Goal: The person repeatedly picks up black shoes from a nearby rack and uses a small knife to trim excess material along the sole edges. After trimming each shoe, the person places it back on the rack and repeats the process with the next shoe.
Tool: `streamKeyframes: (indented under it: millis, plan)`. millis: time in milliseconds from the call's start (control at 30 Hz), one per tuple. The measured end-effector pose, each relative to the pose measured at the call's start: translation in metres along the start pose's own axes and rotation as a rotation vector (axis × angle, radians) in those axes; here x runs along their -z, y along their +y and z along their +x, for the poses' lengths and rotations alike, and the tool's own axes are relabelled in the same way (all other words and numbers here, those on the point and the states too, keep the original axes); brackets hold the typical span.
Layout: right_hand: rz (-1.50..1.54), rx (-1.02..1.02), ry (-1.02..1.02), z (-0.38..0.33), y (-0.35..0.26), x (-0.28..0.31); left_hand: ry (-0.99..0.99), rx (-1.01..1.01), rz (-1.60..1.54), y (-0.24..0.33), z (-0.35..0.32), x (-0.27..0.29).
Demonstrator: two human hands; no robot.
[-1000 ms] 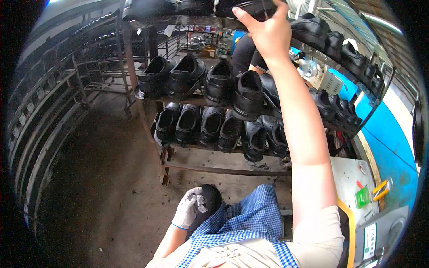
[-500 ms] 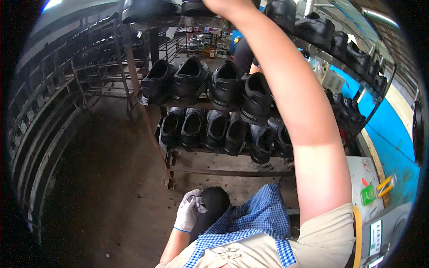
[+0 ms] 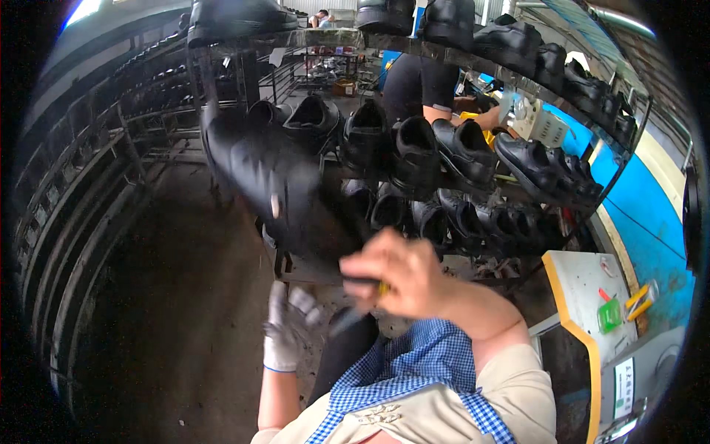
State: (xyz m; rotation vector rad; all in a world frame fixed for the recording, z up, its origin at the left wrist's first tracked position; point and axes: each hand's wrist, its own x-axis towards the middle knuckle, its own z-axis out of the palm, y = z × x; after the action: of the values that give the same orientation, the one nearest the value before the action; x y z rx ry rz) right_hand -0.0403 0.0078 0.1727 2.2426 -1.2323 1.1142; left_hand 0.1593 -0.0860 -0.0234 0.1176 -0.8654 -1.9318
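A black shoe (image 3: pixel 277 185), large and smeared by motion, hangs in front of the rack with its toe to the upper left. My bare right hand (image 3: pixel 399 274) is closed on its near end. A small yellow piece (image 3: pixel 384 288) shows at those fingers, with a blurred greyish streak below it; I cannot make out what it is. My left hand (image 3: pixel 287 325), in a white knit glove, is raised below the shoe, apart from it. Its fingers are spread and hold nothing visible. Beyond, rows of black shoes (image 3: pixel 416 152) fill the rack shelves.
The metal rack (image 3: pixel 310 38) stands straight ahead. At the right is a white table (image 3: pixel 584 277) with a yellow edge, bearing a green container (image 3: pixel 609 316) and a yellow tool (image 3: pixel 642 300). Dark racks (image 3: pixel 89 222) line the left. Behind the rack, another person (image 3: pixel 418 85) handles something yellow.
My right hand has come down from the top shelf, bringing a black shoe with it. My left hand has shifted slightly left, and its curled fingers have spread.
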Motion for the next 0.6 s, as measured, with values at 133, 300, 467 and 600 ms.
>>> streamKeyframes:
  millis: [133, 300, 467, 600]
  plan:
    - [0.252, -0.097, -0.314, -0.107, -0.011, -0.039, 0.227, -0.092, -0.008, 0.016, 0.028, 0.013]
    - [0.499, -0.344, -0.587, -0.201, -0.026, -0.06, 0.371, -0.053, 0.505, -0.006, 0.024, 0.001]
    - [0.837, -0.637, -0.374, -0.191, -0.01, -0.013, 0.086, -0.029, 0.478, -0.012, 0.011, -0.042]
    - [0.446, -0.498, -0.165, -0.151, 0.0, 0.018, -0.086, 0.084, 0.507, -0.019, 0.003, -0.066]
